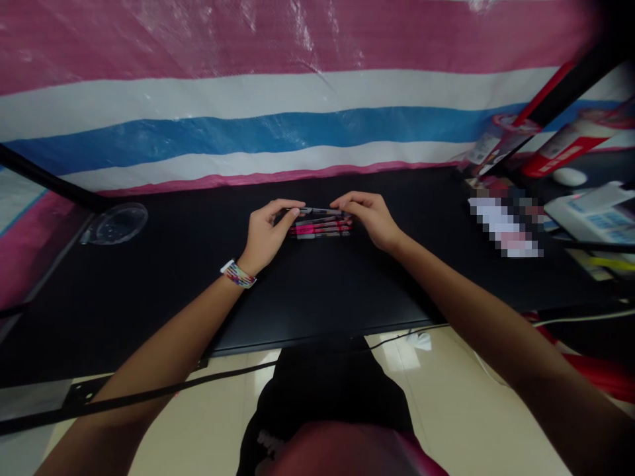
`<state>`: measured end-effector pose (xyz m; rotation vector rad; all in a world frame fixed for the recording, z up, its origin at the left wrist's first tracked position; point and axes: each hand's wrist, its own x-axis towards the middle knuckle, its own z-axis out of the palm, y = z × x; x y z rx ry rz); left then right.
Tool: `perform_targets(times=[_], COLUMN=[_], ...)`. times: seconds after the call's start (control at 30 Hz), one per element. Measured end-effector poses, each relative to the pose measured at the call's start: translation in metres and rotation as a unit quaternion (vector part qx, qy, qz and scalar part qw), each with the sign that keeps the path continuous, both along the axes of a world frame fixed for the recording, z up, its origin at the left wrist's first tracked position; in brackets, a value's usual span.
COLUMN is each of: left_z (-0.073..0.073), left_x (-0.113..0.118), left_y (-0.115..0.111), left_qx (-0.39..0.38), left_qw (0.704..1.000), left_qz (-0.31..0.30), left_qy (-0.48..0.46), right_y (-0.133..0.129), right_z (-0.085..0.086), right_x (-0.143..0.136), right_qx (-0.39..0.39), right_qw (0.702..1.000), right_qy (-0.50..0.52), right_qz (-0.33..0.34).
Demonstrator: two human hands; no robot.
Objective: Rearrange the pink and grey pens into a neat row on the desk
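Between my two hands a dark pen (320,211) lies crosswise, its ends pinched by the fingers of my left hand (268,231) and my right hand (372,217). Just on the near side of it, several pens (320,228) lie side by side in a row on the black table (317,284), some with pink or red parts and some dark. Both hands are closed, thumb against fingers. My left wrist wears a colourful woven band (239,274). The fingertips partly cover the ends of the pens.
A clear round plastic lid or dish (119,223) lies at the left. On the right stand a clear tub (496,142), a red and white canister (568,142), a white round object (569,176) and papers (595,208). A striped plastic sheet (278,132) hangs behind the table.
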<state>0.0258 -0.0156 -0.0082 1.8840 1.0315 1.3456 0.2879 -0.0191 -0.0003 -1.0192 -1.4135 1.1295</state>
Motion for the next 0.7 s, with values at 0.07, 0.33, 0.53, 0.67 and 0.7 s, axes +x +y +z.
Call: perform_targets(times=[0.07,0.33,0.53,0.67,0.7], left_z=[0.0008,-0.0003,-0.0047,-0.0032,-0.0025], left_x=[-0.0006,-0.0011,-0.0046,-0.0073,-0.0079], left_y=[0.0013,0.0048,0.0085,0.0078,0.0075], left_qx=[-0.008,-0.022,0.013,0.037,0.041], left_qw=[1.0,0.999,0.999,0.997,0.996], left_qz=[0.008,0.018,0.025,0.027,0.027], left_qy=[-0.017,-0.029,0.027,0.065,0.072], right_y=[0.0027,0.003,0.0054,0.0062,0.0063], right_z=[0.0009,0.0011,-0.0023,-0.006,-0.007], right_x=[0.0028,0.0038,0.0035,0.004,0.0039], right_qx=[-0.04,-0.042,-0.05,-0.038,-0.036], right_qw=[0.999,0.996,0.995,0.996,0.997], right_qy=[0.024,0.072,0.087,0.077,0.073], right_qz=[0.001,0.011,-0.01,-0.01,-0.01])
